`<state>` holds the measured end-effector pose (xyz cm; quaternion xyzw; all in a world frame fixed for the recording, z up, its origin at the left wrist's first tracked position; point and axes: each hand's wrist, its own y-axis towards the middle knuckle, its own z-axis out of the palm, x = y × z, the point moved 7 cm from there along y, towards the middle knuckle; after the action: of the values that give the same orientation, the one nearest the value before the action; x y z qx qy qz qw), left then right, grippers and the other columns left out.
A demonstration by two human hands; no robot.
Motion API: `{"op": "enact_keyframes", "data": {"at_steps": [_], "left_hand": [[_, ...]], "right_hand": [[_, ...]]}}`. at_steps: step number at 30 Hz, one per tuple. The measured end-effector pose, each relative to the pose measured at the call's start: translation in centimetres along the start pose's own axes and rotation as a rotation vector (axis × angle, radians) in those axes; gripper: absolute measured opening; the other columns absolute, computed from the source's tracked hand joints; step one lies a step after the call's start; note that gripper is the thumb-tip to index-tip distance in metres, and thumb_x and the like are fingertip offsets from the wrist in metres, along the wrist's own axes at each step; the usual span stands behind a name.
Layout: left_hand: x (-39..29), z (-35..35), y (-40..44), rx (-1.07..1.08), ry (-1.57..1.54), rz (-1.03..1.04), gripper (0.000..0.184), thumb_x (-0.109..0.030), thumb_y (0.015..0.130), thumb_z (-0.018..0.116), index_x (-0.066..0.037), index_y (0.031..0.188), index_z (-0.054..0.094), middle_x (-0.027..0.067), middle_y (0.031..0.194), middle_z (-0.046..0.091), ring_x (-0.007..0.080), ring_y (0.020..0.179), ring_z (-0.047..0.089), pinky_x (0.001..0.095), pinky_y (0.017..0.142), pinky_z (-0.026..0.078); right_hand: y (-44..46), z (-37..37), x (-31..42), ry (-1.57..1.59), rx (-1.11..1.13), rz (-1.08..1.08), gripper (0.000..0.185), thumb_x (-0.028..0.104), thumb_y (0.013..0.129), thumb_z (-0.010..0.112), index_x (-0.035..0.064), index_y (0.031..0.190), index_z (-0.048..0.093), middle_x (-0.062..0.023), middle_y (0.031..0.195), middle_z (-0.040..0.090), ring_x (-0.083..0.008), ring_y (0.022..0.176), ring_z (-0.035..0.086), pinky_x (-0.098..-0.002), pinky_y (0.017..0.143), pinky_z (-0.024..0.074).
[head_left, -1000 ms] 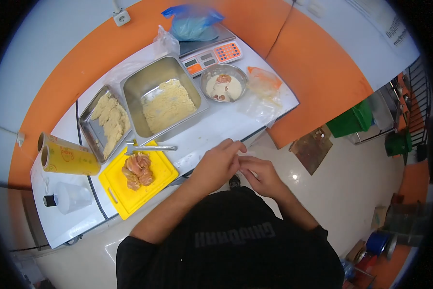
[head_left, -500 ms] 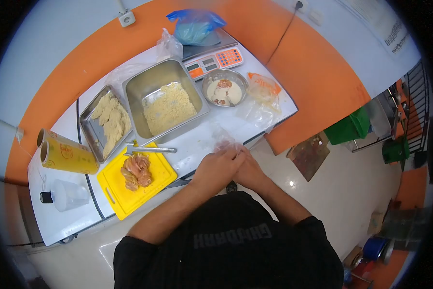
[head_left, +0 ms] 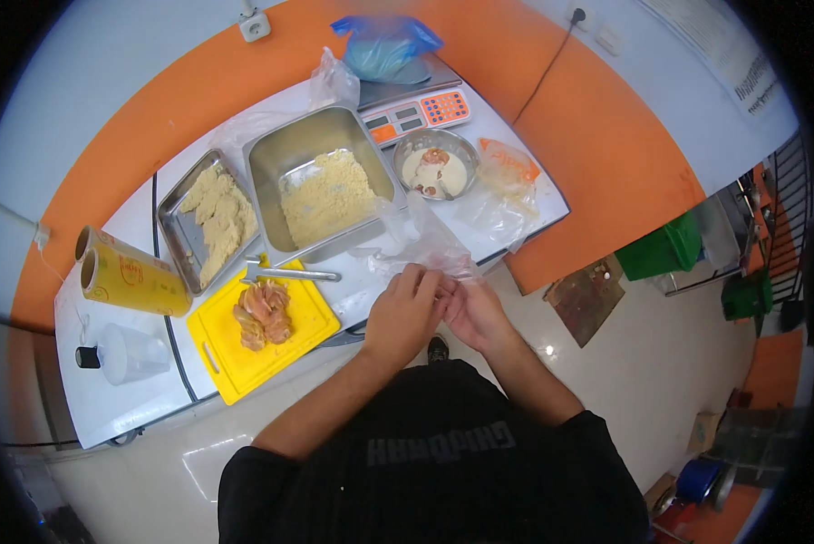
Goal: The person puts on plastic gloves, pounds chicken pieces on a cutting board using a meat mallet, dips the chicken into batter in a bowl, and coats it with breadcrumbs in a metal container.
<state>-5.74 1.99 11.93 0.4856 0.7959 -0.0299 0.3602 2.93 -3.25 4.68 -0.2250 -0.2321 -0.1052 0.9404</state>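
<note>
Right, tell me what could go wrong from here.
The loose plastic at the hands spreads out by the corner of the deep pan; it might snag there or drag through the crumbs. The mallet juts past the yellow board, so the left forearm could knock it. The board sits at the table's front edge; a bump might tip the meat off.

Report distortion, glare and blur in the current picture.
Head view throughout: fisheye distortion bows the table and leaves black corners; glare spots the floor; haze softens the top of the blue bag; at the hands, folds of the clear bag look faint.
</note>
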Motion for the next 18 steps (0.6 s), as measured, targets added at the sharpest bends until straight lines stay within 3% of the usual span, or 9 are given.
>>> {"op": "enact_keyframes", "data": {"at_steps": [3, 6, 9, 12, 18], "left_hand": [[0.9, 0.3, -0.2, -0.001, 0.089, 0.024, 0.031, -0.008, 0.077, 0.064, -0.008, 0.106, 0.053, 0.0107, 0.099, 0.054, 0.0309, 0.090, 0.059, 0.0406, 0.075, 0.052], [0.7, 0.1, -0.2, 0.046, 0.077, 0.026, 0.027, -0.005, 0.077, 0.060, -0.007, 0.103, 0.053, 0.0123, 0.097, 0.055, 0.0326, 0.090, 0.059, 0.0414, 0.075, 0.052], [0.9, 0.8, -0.3, 0.086, 0.075, 0.052, 0.023, -0.005, 0.077, 0.061, -0.007, 0.099, 0.053, 0.0133, 0.094, 0.056, 0.0333, 0.090, 0.059, 0.0419, 0.076, 0.052], [1.0, 1.2, -0.6, 0.099, 0.015, 0.044, 0.023, -0.007, 0.077, 0.062, -0.006, 0.099, 0.054, 0.0137, 0.092, 0.056, 0.0332, 0.090, 0.059, 0.0421, 0.076, 0.051], [1.0, 1.3, -0.1, 0.033, 0.021, 0.067, 0.025, -0.008, 0.075, 0.065, -0.004, 0.097, 0.054, 0.0123, 0.091, 0.057, 0.0333, 0.088, 0.059, 0.0412, 0.077, 0.051]], "right_hand": [[0.9, -1.9, -0.9, -0.061, 0.023, 0.004, 0.051, 0.046, 0.102, 0.036, 0.0077, 0.133, 0.047, -0.0082, 0.124, 0.059, -0.0187, 0.109, 0.058, -0.0331, 0.094, 0.0470], [0.5, -0.9, -0.7, -0.003, 0.156, 0.046, 0.049, 0.045, 0.102, 0.037, 0.0076, 0.132, 0.048, -0.0073, 0.125, 0.059, -0.0180, 0.109, 0.058, -0.0325, 0.095, 0.0454], [0.5, -0.4, 0.5, -0.055, 0.045, -0.082, 0.036, 0.030, 0.103, 0.037, 0.0066, 0.128, 0.048, -0.0085, 0.123, 0.057, -0.0207, 0.107, 0.056, -0.0363, 0.095, 0.0446], [1.1, -1.7, 1.0, 0.076, -0.024, -0.148, 0.040, 0.034, 0.103, 0.035, 0.0069, 0.129, 0.048, -0.0080, 0.126, 0.056, -0.0211, 0.112, 0.055, -0.0357, 0.098, 0.0436], [0.9, -0.7, 0.0, 0.116, 0.132, -0.128, 0.046, 0.038, 0.103, 0.035, 0.0063, 0.135, 0.043, -0.0113, 0.130, 0.054, -0.0246, 0.121, 0.050, -0.0393, 0.104, 0.0398]]}}
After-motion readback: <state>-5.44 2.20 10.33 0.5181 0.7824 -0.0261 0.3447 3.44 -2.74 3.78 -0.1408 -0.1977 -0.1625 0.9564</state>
